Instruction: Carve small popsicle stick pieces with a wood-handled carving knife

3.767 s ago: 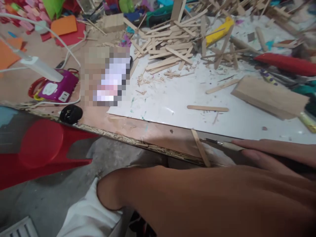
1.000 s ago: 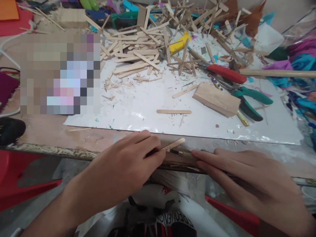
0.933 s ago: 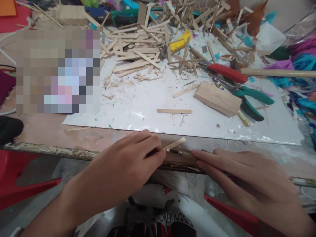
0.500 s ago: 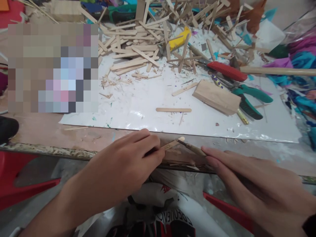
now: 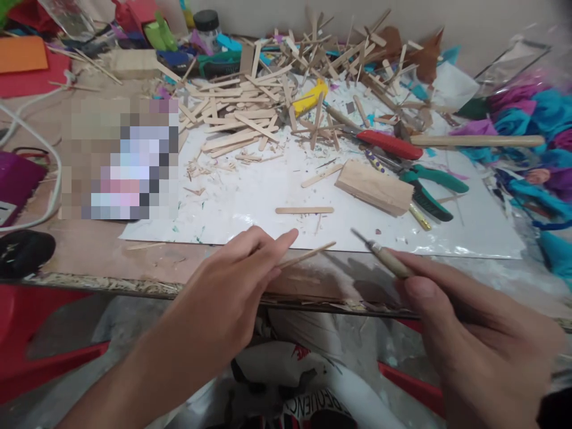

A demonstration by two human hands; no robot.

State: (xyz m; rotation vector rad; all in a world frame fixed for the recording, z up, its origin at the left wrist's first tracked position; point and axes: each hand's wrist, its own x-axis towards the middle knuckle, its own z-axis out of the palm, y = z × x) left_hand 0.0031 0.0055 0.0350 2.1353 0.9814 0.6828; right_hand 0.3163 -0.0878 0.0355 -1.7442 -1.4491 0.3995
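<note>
My left hand (image 5: 239, 277) pinches a thin popsicle stick (image 5: 310, 255) near the table's front edge. The stick is tilted on its edge, its free end pointing right; the end inside my hand is hidden. My index finger is stretched out above it. In my right hand (image 5: 465, 322) is a carving knife (image 5: 385, 257) with a pale wooden handle and a narrow dark blade, its tip pointing up and left, apart from the stick. A second popsicle stick (image 5: 304, 210) lies flat on the white board (image 5: 232, 208) just beyond my left hand.
A wooden block (image 5: 374, 187), green-handled pliers (image 5: 433, 190) and a red-handled tool (image 5: 389, 144) lie on the right. Behind them is a heap of popsicle sticks (image 5: 241, 113) with a yellow tool (image 5: 310, 98). A blurred-out phone (image 5: 134, 161) and a black mouse (image 5: 27, 253) are at left.
The knife has lifted off the stick and moved right and up. My left hand has turned the stick onto its edge and its index finger has straightened. The view has tilted up.
</note>
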